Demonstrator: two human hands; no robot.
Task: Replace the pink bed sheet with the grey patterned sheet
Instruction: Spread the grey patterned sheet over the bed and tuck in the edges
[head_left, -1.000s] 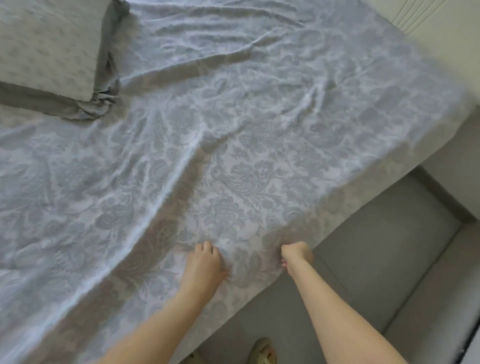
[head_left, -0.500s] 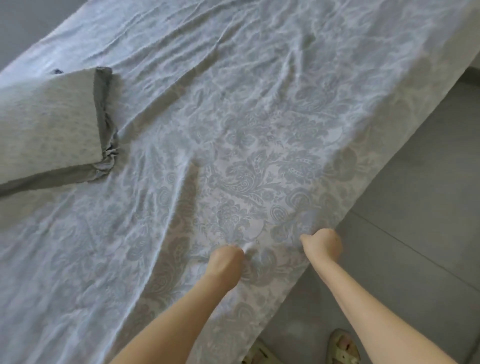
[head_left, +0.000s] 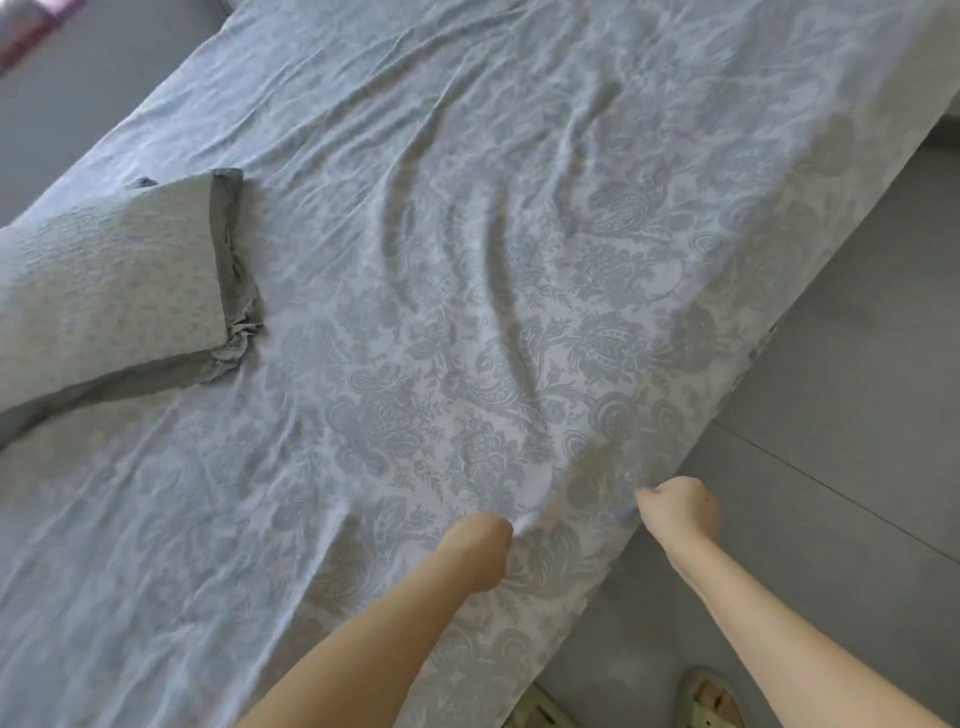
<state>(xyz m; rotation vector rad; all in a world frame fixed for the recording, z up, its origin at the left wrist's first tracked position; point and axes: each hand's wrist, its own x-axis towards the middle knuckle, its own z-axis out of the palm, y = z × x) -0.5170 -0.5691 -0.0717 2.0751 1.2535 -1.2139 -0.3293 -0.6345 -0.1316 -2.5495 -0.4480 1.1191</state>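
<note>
A grey patterned sheet (head_left: 519, 291) of thin cloth, printed with paler paisley and flower shapes, lies spread over the whole bed, which fills most of the view. Its near-right edge hangs over the side of the mattress, and long soft creases run away from the hands toward the far end. The mattress itself is wholly covered, and the sheet's far and left edges are cut off by the frame.

The left hand (head_left: 475, 545) rests on top of the sheet close to the near-right edge, fingers folded under the palm and out of sight (only the back of the hand and the wrist show). A small ridge of cloth bunches up right against its knuckles, so it is gripping a pinch of the sheet. The right hand (head_left: 678, 506) is balled into a fist just at the bed's side edge, its knuckles touching the overhanging cloth and its curled fingers closed on the hem; the fingertips are hidden.

A pale grey quilted pillow (head_left: 104, 291) with a darker grey crumpled border lies on the sheet at the left, well apart from both hands, its left part cut off.

To the right is a grey tiled floor (head_left: 841, 426). Two pale green sandals (head_left: 711, 699) show at the bottom edge, only partly in frame. In the top-left corner sits a blurred pink patch (head_left: 36, 18), too smeared to identify.
</note>
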